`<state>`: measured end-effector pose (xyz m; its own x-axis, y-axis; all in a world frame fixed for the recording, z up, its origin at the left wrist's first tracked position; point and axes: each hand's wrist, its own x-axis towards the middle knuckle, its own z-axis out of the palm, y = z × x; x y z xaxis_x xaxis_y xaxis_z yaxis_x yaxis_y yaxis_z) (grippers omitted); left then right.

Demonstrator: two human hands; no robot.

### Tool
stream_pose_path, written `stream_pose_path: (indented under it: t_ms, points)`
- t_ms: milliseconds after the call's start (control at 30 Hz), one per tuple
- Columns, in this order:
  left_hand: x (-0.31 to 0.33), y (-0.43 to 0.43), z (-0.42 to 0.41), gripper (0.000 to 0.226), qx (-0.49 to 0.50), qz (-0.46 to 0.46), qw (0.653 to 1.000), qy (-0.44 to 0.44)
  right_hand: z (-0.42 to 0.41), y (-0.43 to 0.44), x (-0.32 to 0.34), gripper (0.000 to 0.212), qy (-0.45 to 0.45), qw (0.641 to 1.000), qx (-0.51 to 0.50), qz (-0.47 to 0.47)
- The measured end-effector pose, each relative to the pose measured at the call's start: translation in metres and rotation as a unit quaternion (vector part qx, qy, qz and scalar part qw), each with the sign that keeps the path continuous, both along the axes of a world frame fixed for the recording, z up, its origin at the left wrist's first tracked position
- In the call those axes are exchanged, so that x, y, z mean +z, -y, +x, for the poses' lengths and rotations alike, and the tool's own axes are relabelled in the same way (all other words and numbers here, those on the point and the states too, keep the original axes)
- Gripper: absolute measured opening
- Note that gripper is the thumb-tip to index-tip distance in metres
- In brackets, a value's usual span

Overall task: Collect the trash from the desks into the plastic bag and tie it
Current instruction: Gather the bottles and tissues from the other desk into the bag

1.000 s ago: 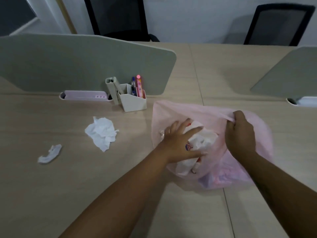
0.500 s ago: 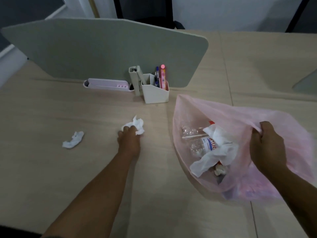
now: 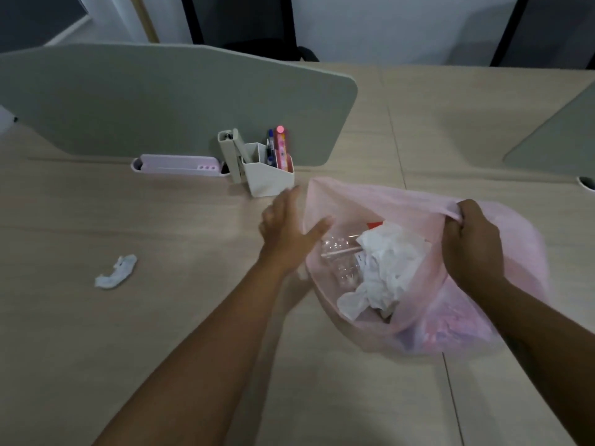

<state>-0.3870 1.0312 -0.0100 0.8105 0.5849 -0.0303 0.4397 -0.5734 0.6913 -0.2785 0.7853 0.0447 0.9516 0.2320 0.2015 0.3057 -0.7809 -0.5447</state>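
Observation:
A pink plastic bag (image 3: 370, 201) lies open on the wooden desk (image 3: 161, 317), right of centre. Inside it I see crumpled white paper (image 3: 389, 265), a clear plastic bottle (image 3: 341, 252) and a bit of red packaging. My right hand (image 3: 470, 243) pinches the bag's far right rim and holds the mouth up. At the bag's left rim, my left hand (image 3: 286, 230) hovers with fingers spread and nothing visible in it. One small crumpled tissue (image 3: 116, 276) lies on the desk far to the left.
A white pen holder (image 3: 269, 175) with pens stands just behind my left hand, with a pale pink tray (image 3: 178, 164) beside it. A grey divider panel (image 3: 161, 101) runs behind both. Another divider (image 3: 560, 140) is at the right, and black chairs (image 3: 244, 24) stand beyond the desks.
My left hand left the bag, grabbed the larger crumpled tissue on the desk, then came back to the bag's mouth. That tissue is gone from the desk. My right hand kept its grip.

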Motion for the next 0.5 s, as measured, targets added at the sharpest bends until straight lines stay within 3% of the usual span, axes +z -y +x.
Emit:
stream_pose_path:
  t_ms: [67,167,233,333,400,500]
  points:
    - [-0.025,-0.053,-0.032,0.094,0.097,0.065,0.987,-0.115,-0.004,-0.010,-0.003,0.013,-0.010,1.000,0.011,0.002]
    - [-0.055,-0.124,-0.092,0.091,0.231,0.116,0.935,-0.245,-0.011,-0.024,-0.008,0.012,-0.010,0.999,0.046,-0.016]
    - [-0.068,-0.163,-0.124,0.090,0.307,0.084,0.909,-0.267,-0.013,-0.033,-0.011,0.012,-0.010,0.997,0.071,-0.026]
    - [-0.083,-0.199,-0.153,0.082,0.288,0.019,0.906,-0.309,-0.016,-0.042,-0.012,0.013,0.003,0.995,0.098,-0.032]
    - [-0.093,-0.202,-0.162,0.064,0.291,0.058,0.913,-0.280,-0.019,-0.043,-0.012,0.015,0.012,0.994,0.108,-0.026]
    - [-0.098,-0.182,-0.157,0.020,0.368,0.099,0.910,-0.166,-0.022,-0.039,-0.012,0.016,0.010,0.994,0.109,-0.029]
